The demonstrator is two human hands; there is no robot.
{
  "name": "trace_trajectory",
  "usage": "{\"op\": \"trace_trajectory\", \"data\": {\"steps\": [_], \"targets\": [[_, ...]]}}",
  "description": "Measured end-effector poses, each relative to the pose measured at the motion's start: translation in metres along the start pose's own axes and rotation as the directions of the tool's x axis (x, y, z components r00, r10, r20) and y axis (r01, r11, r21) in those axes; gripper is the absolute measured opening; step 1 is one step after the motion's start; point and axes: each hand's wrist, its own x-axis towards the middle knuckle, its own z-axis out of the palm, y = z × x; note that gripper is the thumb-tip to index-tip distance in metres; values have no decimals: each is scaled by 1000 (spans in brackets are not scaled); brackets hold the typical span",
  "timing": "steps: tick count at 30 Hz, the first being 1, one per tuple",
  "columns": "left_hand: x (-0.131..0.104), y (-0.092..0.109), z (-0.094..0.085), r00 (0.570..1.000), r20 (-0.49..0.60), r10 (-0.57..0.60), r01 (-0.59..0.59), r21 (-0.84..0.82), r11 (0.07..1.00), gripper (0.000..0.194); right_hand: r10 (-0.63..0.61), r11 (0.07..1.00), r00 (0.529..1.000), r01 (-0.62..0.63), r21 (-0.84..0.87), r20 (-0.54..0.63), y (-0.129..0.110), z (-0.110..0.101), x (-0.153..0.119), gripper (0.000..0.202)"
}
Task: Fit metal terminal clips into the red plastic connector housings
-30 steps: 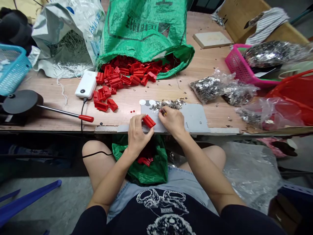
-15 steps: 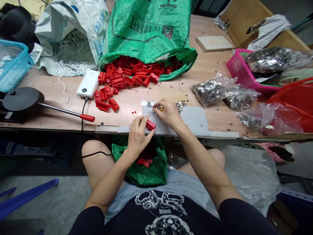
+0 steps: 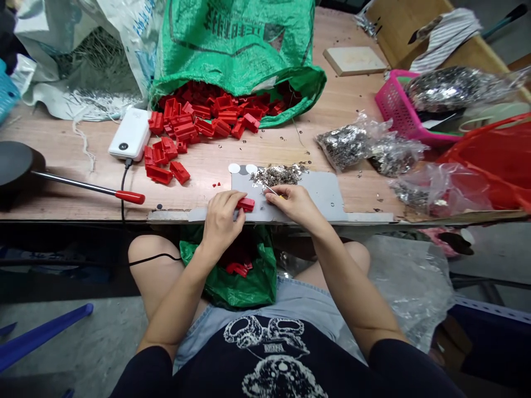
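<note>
My left hand (image 3: 223, 220) is closed on a red plastic piece (image 3: 246, 204) at the front of the grey mat (image 3: 321, 190). To its right, my right hand (image 3: 294, 203) grips a thin metal tool (image 3: 271, 190) with a bit of yellow at the fingers. The tool points up and left, toward a pile of small metal parts (image 3: 282, 174) at the back of the mat. Two white discs (image 3: 234, 168) lie at the mat's back left corner. Many more red pieces (image 3: 186, 127) spill from a green woven sack (image 3: 240, 50).
A white power bank (image 3: 130, 134) with a black cable and a red-tipped lever (image 3: 129, 197) are at left. Bags of metal parts (image 3: 344, 145), a pink basket (image 3: 400, 108) and a red container (image 3: 489, 160) stand at right. An open green bag (image 3: 244, 284) sits on my lap.
My right hand and the tool have moved down from the mat's back edge, uncovering the metal pile. The whole view has shifted, with table items appearing further left.
</note>
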Motion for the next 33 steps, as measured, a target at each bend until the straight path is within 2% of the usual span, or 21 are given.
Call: {"op": "trace_trajectory", "data": {"steps": [3, 6, 10, 13, 17, 20, 23, 25, 27, 29, 31, 33], "targets": [[-1, -1, 5, 998, -58, -16, 20, 69, 997, 27, -19, 1000, 997, 19, 1, -80, -2, -4, -10, 27], [-1, 0, 8, 998, -64, -20, 30, 161, 987, 31, -80, 995, 985, 71, -66, -150, -7, 1, -28, 20], [-2, 3, 9, 999, -46, -9, 17, 180, 983, 37, -200, 978, 969, 188, -94, -146, -14, 19, -44, 15], [-3, 4, 9, 999, -49, -13, 21, 157, 987, 40, -252, 965, 957, 237, -113, -141, -16, 24, -43, 20], [-5, 6, 5, 1000, -12, -26, 27, 113, 993, 45, -307, 946, 952, 303, -114, -16, -15, 13, -29, 26], [-3, 5, -2, 999, 29, -34, 32, 63, 997, 55, -376, 914, 917, 390, -109, 132, -12, 2, -17, 23], [-1, 2, -9, 997, 71, 23, -21, -16, 1000, 64, -429, 880, 873, 462, -109, 233, -7, -2, -5, 17], [0, 1, -12, 992, 99, 72, -68, -50, 996, 66, -432, 878, 861, 469, -95, 268, -5, -4, 0, 17], [0, -1, -12, 989, 119, 87, -81, -50, 995, 66, -419, 895, 871, 444, -46, 258, -4, -4, 2, 17], [0, -2, -10, 990, 120, 72, -68, -37, 997, 63, -349, 937, 917, 348, 40, 193, -5, -5, 2, 21], [0, -2, -8, 992, 113, 64, -61, -28, 998, 61, -167, 974, 975, 140, 176, 148, -6, -6, 0, 30], [0, -3, -6, 992, 102, 71, -69, -26, 997, 60, 49, 937, 979, -113, 330, 196, -8, -7, -4, 41]]}}
